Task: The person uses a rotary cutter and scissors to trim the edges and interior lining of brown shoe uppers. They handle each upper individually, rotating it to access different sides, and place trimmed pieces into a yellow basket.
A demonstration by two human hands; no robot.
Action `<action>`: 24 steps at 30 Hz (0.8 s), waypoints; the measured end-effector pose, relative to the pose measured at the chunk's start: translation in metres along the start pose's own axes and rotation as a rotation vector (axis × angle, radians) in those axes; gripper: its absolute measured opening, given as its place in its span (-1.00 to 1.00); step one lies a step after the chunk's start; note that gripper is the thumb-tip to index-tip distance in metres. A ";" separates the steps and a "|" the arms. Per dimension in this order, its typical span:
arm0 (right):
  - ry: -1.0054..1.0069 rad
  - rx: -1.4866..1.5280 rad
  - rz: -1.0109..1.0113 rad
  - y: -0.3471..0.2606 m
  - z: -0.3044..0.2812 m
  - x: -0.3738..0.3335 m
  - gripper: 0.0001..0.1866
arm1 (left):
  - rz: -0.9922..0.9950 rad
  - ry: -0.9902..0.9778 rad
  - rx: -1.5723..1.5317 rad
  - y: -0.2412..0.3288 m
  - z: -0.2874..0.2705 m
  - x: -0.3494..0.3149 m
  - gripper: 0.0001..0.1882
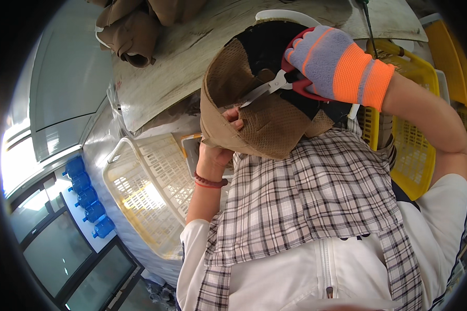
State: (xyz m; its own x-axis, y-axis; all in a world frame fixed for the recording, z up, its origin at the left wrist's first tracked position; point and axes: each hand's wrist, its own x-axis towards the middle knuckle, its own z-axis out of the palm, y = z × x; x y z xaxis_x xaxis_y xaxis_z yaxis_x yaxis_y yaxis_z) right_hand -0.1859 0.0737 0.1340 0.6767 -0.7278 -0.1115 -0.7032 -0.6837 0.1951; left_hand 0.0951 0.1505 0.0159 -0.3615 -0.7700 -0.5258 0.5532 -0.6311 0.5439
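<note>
My right hand (pixel 331 65), in a grey and orange knit glove, is closed around the red handles of a pair of scissors (pixel 278 83). The silver blades point down and left, inside a curved brown perforated fabric piece (pixel 272 127) with black patches. My bare left hand (pixel 235 118) grips the left side of this piece, its fingertips over the edge close to the blade tips. The rest of that hand is mostly behind the fabric. The piece is held in front of my checked apron, at the table's edge.
Rolled brown pieces (pixel 132 39) lie on the worn table (pixel 176 67) at the far left. A cream plastic basket (pixel 145 192) stands left of me, and a yellow basket (pixel 412 150) is at the right. Blue water jugs (pixel 88 199) line the wall farther left.
</note>
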 end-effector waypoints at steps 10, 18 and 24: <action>0.071 -0.129 -0.075 -0.013 -0.001 0.012 -0.56 | -0.043 0.004 -0.069 -0.002 -0.008 0.005 -0.72; -0.006 -0.156 -0.053 -0.014 0.004 0.018 -0.62 | -0.067 -0.090 -0.067 0.002 -0.003 0.004 -0.70; -0.080 -0.066 0.038 0.002 -0.011 0.006 -0.53 | -0.055 -0.097 -0.048 0.004 0.004 0.001 -0.68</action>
State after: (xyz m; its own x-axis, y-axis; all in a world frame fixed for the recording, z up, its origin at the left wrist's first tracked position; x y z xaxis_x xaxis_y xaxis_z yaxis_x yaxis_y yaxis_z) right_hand -0.1809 0.0682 0.1450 0.6284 -0.7570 -0.1794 -0.7103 -0.6523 0.2645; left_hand 0.0942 0.1470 0.0205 -0.4617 -0.7414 -0.4870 0.5651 -0.6690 0.4828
